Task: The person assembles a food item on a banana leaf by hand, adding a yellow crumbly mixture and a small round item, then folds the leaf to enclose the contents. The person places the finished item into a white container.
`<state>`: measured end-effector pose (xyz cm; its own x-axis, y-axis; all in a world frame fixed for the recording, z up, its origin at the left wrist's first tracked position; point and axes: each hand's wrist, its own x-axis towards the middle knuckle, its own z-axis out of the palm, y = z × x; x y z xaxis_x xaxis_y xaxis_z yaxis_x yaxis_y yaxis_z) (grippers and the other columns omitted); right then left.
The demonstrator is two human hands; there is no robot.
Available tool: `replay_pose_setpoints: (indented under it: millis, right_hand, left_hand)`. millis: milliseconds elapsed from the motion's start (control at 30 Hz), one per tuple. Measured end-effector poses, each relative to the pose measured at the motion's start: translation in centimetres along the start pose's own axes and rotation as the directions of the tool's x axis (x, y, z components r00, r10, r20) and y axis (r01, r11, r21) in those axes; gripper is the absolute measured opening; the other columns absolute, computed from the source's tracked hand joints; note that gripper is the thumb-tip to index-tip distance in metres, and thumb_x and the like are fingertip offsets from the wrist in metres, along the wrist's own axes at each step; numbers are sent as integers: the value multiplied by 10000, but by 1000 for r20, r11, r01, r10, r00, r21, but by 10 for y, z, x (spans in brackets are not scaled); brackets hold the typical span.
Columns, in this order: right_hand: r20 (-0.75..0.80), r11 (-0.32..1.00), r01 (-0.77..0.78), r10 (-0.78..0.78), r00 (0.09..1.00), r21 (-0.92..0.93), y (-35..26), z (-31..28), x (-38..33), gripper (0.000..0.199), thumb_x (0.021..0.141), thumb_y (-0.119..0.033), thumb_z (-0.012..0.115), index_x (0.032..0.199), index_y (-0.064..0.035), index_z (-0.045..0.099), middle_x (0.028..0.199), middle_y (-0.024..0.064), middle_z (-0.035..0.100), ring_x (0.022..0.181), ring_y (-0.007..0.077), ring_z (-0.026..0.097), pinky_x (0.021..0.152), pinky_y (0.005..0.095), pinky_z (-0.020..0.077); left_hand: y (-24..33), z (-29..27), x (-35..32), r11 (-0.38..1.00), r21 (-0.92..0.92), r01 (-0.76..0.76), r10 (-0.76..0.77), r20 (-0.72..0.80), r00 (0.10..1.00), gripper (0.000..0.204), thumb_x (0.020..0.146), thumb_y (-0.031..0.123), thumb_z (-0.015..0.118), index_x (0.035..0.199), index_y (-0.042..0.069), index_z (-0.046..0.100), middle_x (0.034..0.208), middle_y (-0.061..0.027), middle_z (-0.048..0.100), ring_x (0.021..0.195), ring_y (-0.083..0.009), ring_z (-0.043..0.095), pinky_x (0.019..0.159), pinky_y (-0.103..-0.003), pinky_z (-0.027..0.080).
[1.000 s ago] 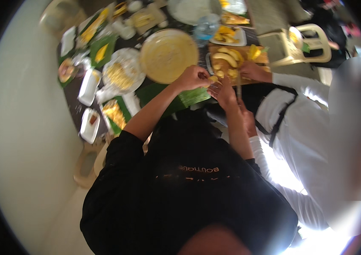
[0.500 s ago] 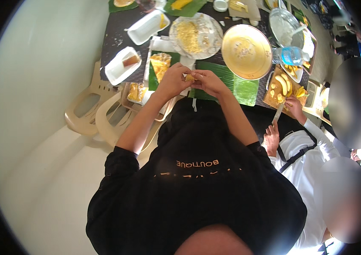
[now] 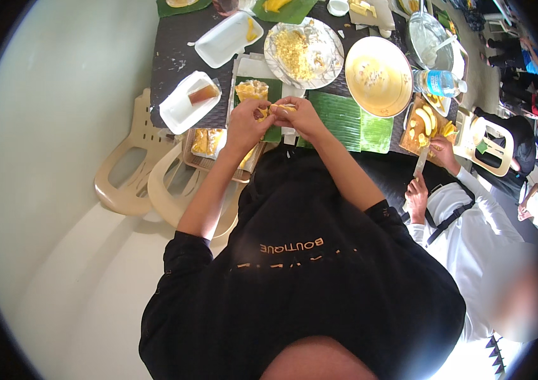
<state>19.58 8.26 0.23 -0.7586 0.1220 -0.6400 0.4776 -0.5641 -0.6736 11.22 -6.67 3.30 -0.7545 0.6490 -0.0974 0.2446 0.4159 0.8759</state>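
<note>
My left hand [image 3: 247, 126] and my right hand [image 3: 303, 120] meet over the near edge of the table, fingertips pinched together. Between them is a small yellow piece of food [image 3: 283, 107]; yellow also shows within the left fingers, and the fingers hide its exact shape. Just beyond my left hand, a yellow-topped slice [image 3: 252, 89] rests on a piece of banana leaf [image 3: 274, 88]. A larger banana leaf [image 3: 334, 120] lies flat to the right of my right hand. A marbled plate [image 3: 334, 47] holding grated yellow crumbs [image 3: 291, 54] stands farther back.
White foam trays [image 3: 174, 107] sit at left, one holding a brown slab [image 3: 203, 95]. Rightward are a yellow bowl [image 3: 379, 76], a water bottle [image 3: 436, 83] and a metal pot [image 3: 430, 41]. A co-worker holds a knife [image 3: 421, 161] by bananas [image 3: 426, 118]. Plastic chairs [image 3: 120, 183] stand left.
My hands have shifted slightly, and yellow now shows at both hands' fingers instead of one lump between them. The view has swung a little, moving the table things rightward.
</note>
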Motion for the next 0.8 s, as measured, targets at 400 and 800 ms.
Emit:
replay_pose_setpoints:
  millis: [400,800]
  right_hand:
    - [-118,998,-29,23,993,-51,-5,3,15,222,840,-99,690,952,83,632,870,124,664,775,167,671,688,259,593]
    - [-92,982,25,-43,995,-188,28,18,37,287,910,-192,603,874,81,685,783,126,684,719,164,694,620,276,585]
  left_hand:
    - [-31,4,24,929,-271,253,-194,226,955,297,798,104,720,1046,-31,627,911,-76,681,762,-109,638,690,-247,528]
    - [-53,-10,29,909,-229,349,-291,254,923,282,778,131,738,1010,-4,654,830,-36,666,738,-84,598,681,-226,491]
